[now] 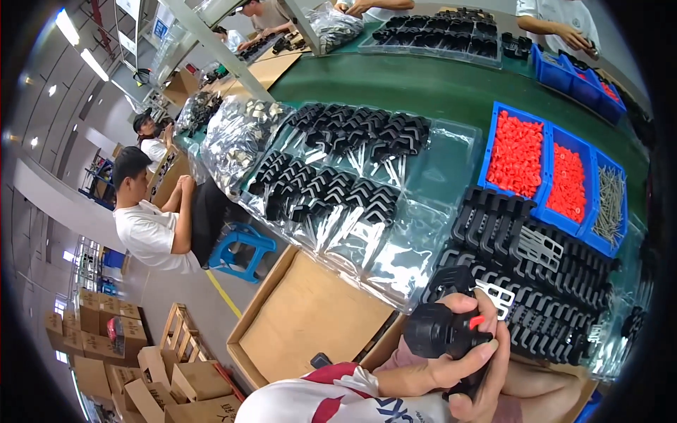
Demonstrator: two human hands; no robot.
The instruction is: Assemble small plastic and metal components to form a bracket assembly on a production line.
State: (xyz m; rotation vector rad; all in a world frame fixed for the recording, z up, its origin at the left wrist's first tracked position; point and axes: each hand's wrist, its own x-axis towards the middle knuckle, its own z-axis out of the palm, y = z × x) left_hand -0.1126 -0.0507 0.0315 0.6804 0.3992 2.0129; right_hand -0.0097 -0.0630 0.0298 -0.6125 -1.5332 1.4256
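Observation:
Close to my lap I hold a black plastic fitting (431, 330) with a round, cup-like head; both hands are closed around it. A small red piece (477, 321) shows on it between my fingers. My left hand (451, 369) grips it from below, fingertips on its side. My right hand (498, 352) wraps the far and right side, partly covering it. Just beyond my hands lie rows of black hooked brackets (543, 282) with flat silver metal plates (496, 295) among them. Other black parts behind the fitting are partly hidden.
Blue bins hold red plastic pieces (518, 151) and long screws (608, 204) at right. Clear trays carry more black brackets (352, 187) with metal strips. An open cardboard box (310, 317) stands at left. A seated person (151, 218), a blue stool (243, 250) and stacked cartons are further left.

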